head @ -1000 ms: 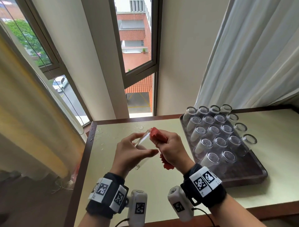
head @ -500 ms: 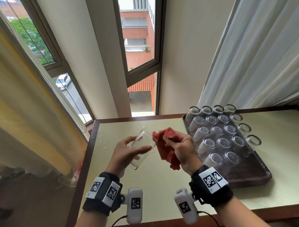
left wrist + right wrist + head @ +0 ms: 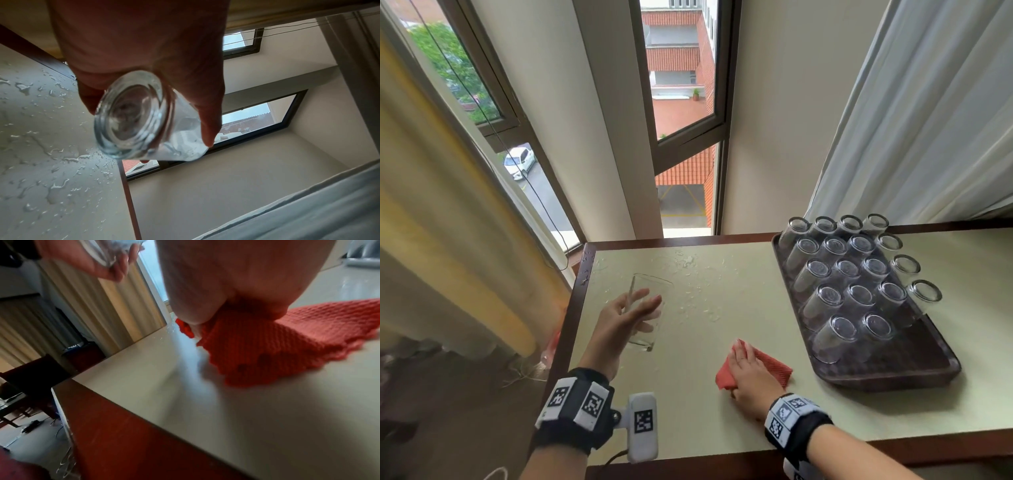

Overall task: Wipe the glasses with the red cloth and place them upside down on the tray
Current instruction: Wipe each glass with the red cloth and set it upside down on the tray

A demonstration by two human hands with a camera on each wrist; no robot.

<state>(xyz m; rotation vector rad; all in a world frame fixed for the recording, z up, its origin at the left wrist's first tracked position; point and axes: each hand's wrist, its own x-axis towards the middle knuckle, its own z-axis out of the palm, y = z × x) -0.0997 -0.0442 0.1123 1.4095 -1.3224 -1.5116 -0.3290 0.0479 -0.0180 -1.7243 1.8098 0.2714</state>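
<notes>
My left hand point(image 3: 649, 300) grips a clear glass point(image 3: 658, 290) tilted in the air above the left part of the table; the left wrist view looks at the thick base of the glass point(image 3: 131, 116), with fingers point(image 3: 207, 113) wrapped round its side. My right hand point(image 3: 743, 365) lies flat on the red cloth point(image 3: 774, 371), which is spread on the table near the front edge. The right wrist view shows the cloth point(image 3: 287, 345) bunched under the palm. The dark tray point(image 3: 935, 363) at the right carries several upside-down glasses point(image 3: 859, 294), and its near end is bare.
Water drops point(image 3: 695, 298) lie on the pale table point(image 3: 688, 421) behind and beside the held glass. The table's left edge point(image 3: 571, 308) drops off to a yellow curtain and the floor. A white curtain point(image 3: 928, 120) hangs behind the tray.
My hands have parted. The right hand took the cloth away from the glass and laid it down on the table. The left hand has moved left with the glass.
</notes>
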